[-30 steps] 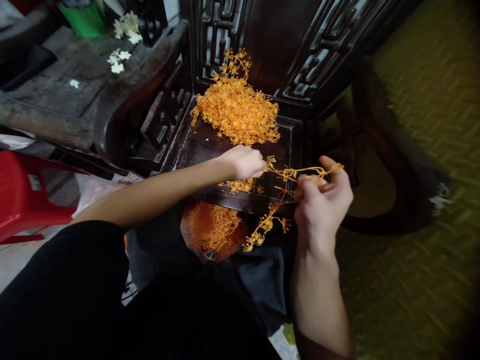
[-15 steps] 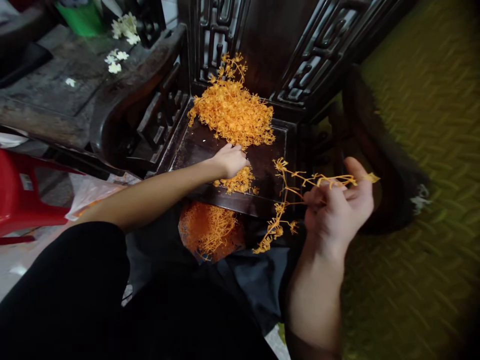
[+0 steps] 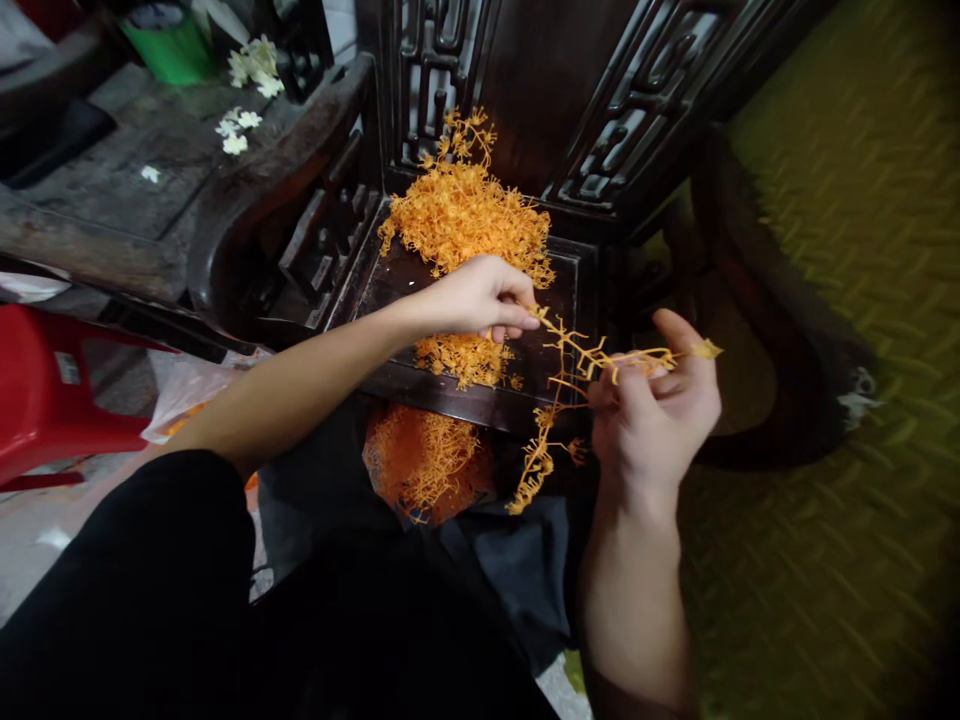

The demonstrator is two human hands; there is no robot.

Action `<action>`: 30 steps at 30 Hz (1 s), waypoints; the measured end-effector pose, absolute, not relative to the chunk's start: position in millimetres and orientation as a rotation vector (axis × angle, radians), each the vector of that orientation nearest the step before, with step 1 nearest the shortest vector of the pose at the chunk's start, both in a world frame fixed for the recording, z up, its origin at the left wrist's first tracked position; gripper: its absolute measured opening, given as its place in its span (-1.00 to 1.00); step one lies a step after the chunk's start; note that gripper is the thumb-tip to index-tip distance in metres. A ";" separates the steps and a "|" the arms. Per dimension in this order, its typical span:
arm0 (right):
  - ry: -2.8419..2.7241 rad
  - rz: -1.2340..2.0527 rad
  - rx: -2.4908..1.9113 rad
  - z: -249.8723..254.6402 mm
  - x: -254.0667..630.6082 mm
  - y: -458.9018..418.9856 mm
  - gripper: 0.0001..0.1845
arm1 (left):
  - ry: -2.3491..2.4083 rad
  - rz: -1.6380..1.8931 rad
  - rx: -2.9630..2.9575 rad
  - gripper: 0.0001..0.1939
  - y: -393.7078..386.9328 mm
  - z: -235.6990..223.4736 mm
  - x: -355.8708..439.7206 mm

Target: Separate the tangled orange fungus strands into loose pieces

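Observation:
My right hand (image 3: 656, 410) is closed on a branching orange sprig (image 3: 551, 425) with small tufted tips; one branch hangs down and another runs across the fingers. My left hand (image 3: 491, 300) is closed in a pinch at the left end of the sprig's upper branch. Beneath my left hand lies a small heap of short orange tufts (image 3: 465, 360) on the dark wooden chair seat (image 3: 390, 285). Behind it, a larger pile of orange sprigs (image 3: 472, 220) rests against the chair back. Below the seat edge, a container (image 3: 386, 450) holds bare orange stems.
The carved chair back (image 3: 517, 90) rises behind the pile. At left, a wooden armrest (image 3: 225, 240) borders a second dark seat with white flowers (image 3: 236, 130) and a green container (image 3: 169, 45). A red plastic stool (image 3: 45, 390) and a plastic bag (image 3: 187, 385) are lower left.
My left hand has lifted from the small heap and moved right to the sprig's end. My right hand, still holding the sprig, has shifted slightly left.

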State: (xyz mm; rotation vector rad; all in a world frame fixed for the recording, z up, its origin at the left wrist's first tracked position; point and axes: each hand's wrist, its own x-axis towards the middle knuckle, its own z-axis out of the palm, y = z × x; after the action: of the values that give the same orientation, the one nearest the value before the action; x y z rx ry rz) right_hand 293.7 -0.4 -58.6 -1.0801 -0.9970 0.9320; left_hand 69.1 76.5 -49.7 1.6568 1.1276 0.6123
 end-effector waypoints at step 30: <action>-0.709 0.569 -0.910 -27.9 312.8 -0.4 -0.59 | 1.443 0.645 1.564 -0.79 49.7 -81.6 100.7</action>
State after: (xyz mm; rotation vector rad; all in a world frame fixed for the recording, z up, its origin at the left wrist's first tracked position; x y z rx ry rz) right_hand 312.8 -0.4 -27.9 -0.9103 -0.7088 0.5690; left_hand 100.7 49.7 -81.6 1.5638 1.4429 0.6446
